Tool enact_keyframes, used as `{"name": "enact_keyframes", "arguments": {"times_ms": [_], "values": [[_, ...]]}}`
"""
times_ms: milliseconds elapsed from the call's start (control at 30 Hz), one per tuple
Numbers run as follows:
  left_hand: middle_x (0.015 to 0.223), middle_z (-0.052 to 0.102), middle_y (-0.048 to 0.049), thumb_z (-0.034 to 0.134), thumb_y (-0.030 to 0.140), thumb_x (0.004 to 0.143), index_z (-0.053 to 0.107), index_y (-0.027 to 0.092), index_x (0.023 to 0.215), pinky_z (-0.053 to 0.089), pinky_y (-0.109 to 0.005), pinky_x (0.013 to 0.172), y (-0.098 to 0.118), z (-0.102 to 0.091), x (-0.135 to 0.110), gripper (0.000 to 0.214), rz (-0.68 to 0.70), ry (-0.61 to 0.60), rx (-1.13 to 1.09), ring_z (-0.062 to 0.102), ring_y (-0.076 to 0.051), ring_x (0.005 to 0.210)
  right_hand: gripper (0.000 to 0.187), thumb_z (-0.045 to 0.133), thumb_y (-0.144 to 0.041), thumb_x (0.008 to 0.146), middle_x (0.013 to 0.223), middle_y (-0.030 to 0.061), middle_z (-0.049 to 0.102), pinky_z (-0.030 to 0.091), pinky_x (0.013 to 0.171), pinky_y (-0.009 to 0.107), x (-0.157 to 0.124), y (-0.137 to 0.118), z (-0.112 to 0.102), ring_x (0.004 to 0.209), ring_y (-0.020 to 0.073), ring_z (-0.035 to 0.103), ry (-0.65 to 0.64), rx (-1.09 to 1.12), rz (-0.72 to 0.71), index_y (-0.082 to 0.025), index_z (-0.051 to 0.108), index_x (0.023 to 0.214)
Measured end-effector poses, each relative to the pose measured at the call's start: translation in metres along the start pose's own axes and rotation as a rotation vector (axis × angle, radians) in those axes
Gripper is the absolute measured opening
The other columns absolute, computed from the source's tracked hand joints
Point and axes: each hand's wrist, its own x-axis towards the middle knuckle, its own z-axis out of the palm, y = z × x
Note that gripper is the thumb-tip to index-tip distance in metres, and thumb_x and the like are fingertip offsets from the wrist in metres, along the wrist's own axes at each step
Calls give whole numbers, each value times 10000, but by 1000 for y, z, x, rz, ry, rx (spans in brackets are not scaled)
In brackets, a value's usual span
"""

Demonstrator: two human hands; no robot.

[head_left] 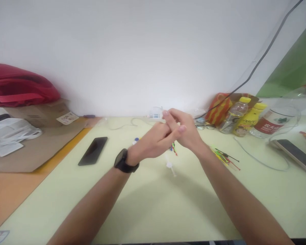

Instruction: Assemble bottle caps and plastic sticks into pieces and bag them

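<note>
Above the middle of the table, my left hand (154,140) and my right hand (185,127) are pressed together with fingers curled and overlapping. Both hands are closed, and whatever lies between them is hidden. A black watch (122,161) is on my left wrist. Just below the hands shows a thin white plastic strip (169,165) with a wider part on it; whether it hangs from them or lies on the table I cannot tell. Behind the hands, small coloured plastic pieces (174,149) are partly covered. More thin coloured plastic strips (223,156) lie beyond my right forearm.
A black phone (93,151) lies on the left of the table, another phone (297,154) at the right. Bottles (248,117) stand at the back right near a grey cable (257,64). A red bag (20,85) rests on a cardboard box (40,114) at the left.
</note>
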Motion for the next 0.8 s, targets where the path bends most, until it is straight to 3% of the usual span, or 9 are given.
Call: {"name": "enact_keyframes", "arguments": {"times_ms": [133, 233, 400, 500, 600, 700, 800], "values": [[616, 345, 19, 312, 635, 1046, 342, 203, 653, 341, -290, 518, -1, 1, -1, 585, -33, -125, -219, 352, -124, 563, 573, 469, -750, 941, 823, 39, 678, 526, 726, 321, 0, -12, -3, 812, 195, 659, -91, 352, 48, -216, 658, 855], [674, 413, 5, 363, 642, 1030, 406, 209, 716, 466, -298, 587, -2, 6, -1, 537, -57, -207, -311, 450, -145, 634, 684, 353, -833, 918, 664, 28, 628, 545, 658, 326, 0, -16, -5, 706, 202, 674, -87, 467, 177, -222, 641, 806], [895, 557, -55, 436, 615, 1017, 517, 217, 879, 547, -355, 715, 1, 17, -2, 429, -36, -239, -258, 574, -208, 852, 704, 296, -847, 917, 414, -30, 383, 439, 430, 293, 0, -11, -6, 441, 174, 538, 107, 595, 296, -248, 557, 653], [859, 586, -56, 419, 625, 1020, 543, 214, 862, 524, -351, 660, -1, 20, -2, 458, -61, -294, -174, 588, -215, 808, 730, 248, -852, 921, 386, -35, 319, 341, 366, 283, -2, -6, -4, 375, 155, 444, 180, 623, 266, -256, 504, 586], [815, 592, -53, 385, 603, 1041, 544, 209, 842, 512, -345, 638, -1, 19, -2, 469, -49, -296, -146, 596, -206, 760, 737, 210, -863, 915, 394, -37, 308, 341, 374, 286, -2, -3, -3, 379, 156, 444, 178, 538, 224, -261, 496, 601], [833, 615, -57, 393, 569, 1051, 559, 201, 881, 520, -358, 667, 3, 17, -1, 437, 3, -196, -82, 604, -205, 755, 702, 269, -863, 909, 495, -18, 463, 428, 432, 288, 2, -3, -3, 485, 168, 560, 209, 411, 191, -251, 567, 739], [1132, 650, -120, 516, 536, 1016, 572, 196, 1146, 545, -423, 854, 5, 17, 1, 368, 133, 105, 52, 631, -274, 1025, 666, 325, -836, 923, 805, 40, 673, 551, 592, 298, 4, -6, -1, 750, 193, 699, 236, 269, 154, -238, 616, 964]]}}
